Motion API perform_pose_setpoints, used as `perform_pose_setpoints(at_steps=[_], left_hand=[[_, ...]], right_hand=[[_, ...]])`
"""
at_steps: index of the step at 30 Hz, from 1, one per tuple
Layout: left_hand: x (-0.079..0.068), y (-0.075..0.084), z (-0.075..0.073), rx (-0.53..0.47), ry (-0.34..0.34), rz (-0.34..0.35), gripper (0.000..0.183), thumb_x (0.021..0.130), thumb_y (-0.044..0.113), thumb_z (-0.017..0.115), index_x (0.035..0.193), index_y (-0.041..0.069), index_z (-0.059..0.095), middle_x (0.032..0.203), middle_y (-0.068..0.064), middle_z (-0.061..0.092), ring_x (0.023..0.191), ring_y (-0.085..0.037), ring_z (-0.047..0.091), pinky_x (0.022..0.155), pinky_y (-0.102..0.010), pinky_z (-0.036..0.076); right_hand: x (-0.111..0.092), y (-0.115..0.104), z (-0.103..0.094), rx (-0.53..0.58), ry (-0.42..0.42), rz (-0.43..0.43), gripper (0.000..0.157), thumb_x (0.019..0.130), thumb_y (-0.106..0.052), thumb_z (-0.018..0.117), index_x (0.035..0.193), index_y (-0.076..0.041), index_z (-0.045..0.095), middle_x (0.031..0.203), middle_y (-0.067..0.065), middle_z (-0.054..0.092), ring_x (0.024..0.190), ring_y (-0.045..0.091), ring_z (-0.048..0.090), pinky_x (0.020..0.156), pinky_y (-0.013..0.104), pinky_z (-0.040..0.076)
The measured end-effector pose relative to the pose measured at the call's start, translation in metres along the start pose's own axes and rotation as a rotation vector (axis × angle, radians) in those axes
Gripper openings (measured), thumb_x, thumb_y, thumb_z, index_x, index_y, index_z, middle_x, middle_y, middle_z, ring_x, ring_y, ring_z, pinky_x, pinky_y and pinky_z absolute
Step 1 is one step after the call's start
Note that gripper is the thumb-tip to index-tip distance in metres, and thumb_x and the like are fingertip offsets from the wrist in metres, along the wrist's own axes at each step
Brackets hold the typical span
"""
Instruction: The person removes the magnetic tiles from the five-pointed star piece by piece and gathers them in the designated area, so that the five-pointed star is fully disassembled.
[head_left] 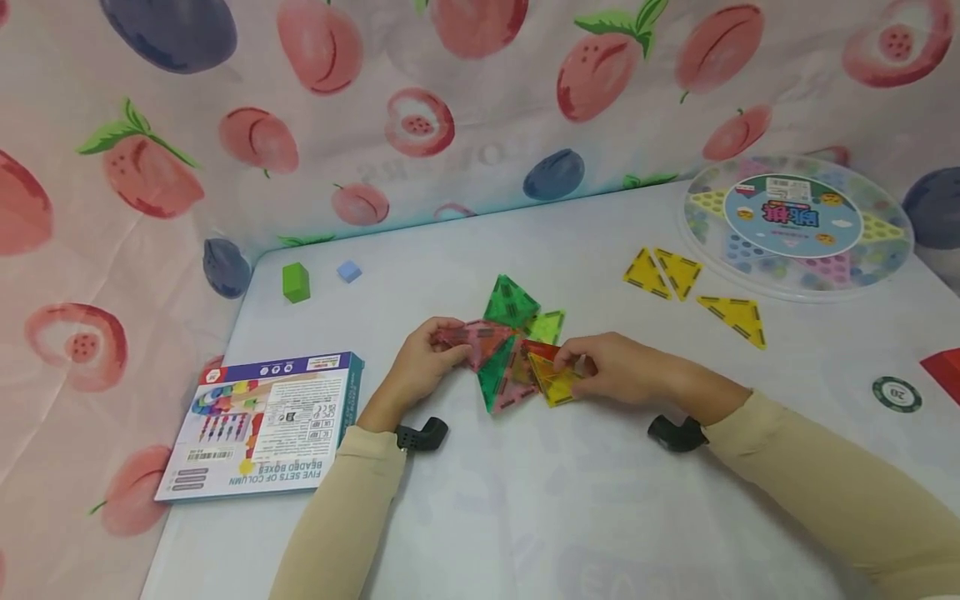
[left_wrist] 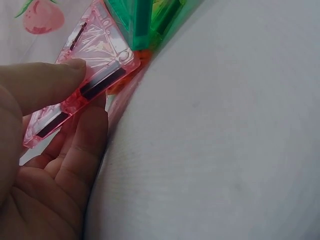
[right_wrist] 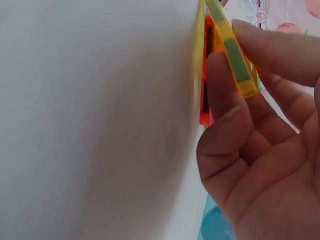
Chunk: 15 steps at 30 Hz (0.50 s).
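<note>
A cluster of see-through triangular magnetic tiles lies mid-table, with a green tile (head_left: 511, 302) at its far side and a lime tile (head_left: 549, 326) beside that. My left hand (head_left: 422, 364) pinches a pink triangular tile (left_wrist: 100, 52) between thumb and fingers at the cluster's left. At the right, my right hand (head_left: 618, 367) pinches a yellow triangular tile (right_wrist: 234, 55) by its edge. That tile is tilted above an orange-red tile (right_wrist: 206, 90) of the cluster. Another green tile (head_left: 496, 377) and a pink one (head_left: 516, 385) point toward me.
Three loose yellow triangular tiles (head_left: 731, 317) lie right of the cluster, near a round Chinese checkers box (head_left: 795, 225). A bead-set box (head_left: 258, 425) lies left, with a green block (head_left: 296, 282) and a blue block (head_left: 348, 271) behind. A round chip (head_left: 897, 394) sits far right.
</note>
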<state>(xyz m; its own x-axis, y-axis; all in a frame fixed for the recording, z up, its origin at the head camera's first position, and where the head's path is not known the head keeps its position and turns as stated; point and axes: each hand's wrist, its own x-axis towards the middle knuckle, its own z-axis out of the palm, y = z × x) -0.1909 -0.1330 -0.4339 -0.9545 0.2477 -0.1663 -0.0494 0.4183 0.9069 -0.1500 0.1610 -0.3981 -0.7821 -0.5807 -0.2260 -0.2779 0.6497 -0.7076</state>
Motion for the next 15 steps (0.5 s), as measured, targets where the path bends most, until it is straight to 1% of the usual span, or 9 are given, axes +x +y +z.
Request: perform_pose_setpoints(at_steps=[4,6,8,11,15], left_hand=[[0.000,0.000,0.001,0.001,-0.010,-0.003,0.034,0.080,0.023,0.068,0.110,0.019,0.053,0.097,-0.001,0.062,0.080,-0.015,0.056,0.069,-0.027,0.047],[0.001,0.001,0.001,0.006,-0.013,0.001,0.035,0.080,0.024,0.068,0.111,0.019,0.053,0.097,-0.001,0.061,0.079,-0.015,0.056,0.068,-0.027,0.046],[0.000,0.001,0.001,0.012,-0.014,0.004,0.036,0.080,0.025,0.068,0.111,0.019,0.053,0.096,0.000,0.061,0.079,-0.015,0.056,0.067,-0.028,0.046],[0.000,0.002,0.000,0.015,-0.013,0.006,0.036,0.080,0.026,0.068,0.112,0.019,0.053,0.095,-0.001,0.062,0.077,-0.016,0.055,0.065,-0.029,0.045],[-0.002,0.002,0.000,0.000,-0.018,-0.005,0.037,0.080,0.026,0.068,0.112,0.019,0.053,0.095,-0.001,0.062,0.077,-0.016,0.055,0.065,-0.029,0.045]], right_hand=[[-0.013,0.008,-0.005,-0.012,-0.042,0.024,0.025,0.079,-0.015,0.067,0.101,-0.023,0.057,0.081,-0.005,0.055,0.074,0.015,0.048,0.065,0.029,0.042],[-0.021,0.014,-0.010,-0.020,-0.035,0.056,0.025,0.079,-0.017,0.068,0.101,-0.025,0.057,0.083,-0.005,0.055,0.077,0.015,0.048,0.066,0.029,0.043],[-0.029,0.020,-0.015,-0.031,-0.011,0.086,0.026,0.079,-0.017,0.067,0.101,-0.027,0.057,0.088,-0.006,0.055,0.081,0.016,0.047,0.069,0.030,0.043],[-0.038,0.026,-0.022,-0.035,0.014,0.121,0.027,0.080,-0.017,0.066,0.103,-0.028,0.057,0.091,-0.004,0.054,0.083,0.017,0.047,0.069,0.031,0.042],[-0.041,0.028,-0.025,-0.010,-0.008,0.130,0.033,0.082,-0.016,0.064,0.110,-0.029,0.055,0.091,0.000,0.052,0.082,0.019,0.046,0.066,0.031,0.041]])
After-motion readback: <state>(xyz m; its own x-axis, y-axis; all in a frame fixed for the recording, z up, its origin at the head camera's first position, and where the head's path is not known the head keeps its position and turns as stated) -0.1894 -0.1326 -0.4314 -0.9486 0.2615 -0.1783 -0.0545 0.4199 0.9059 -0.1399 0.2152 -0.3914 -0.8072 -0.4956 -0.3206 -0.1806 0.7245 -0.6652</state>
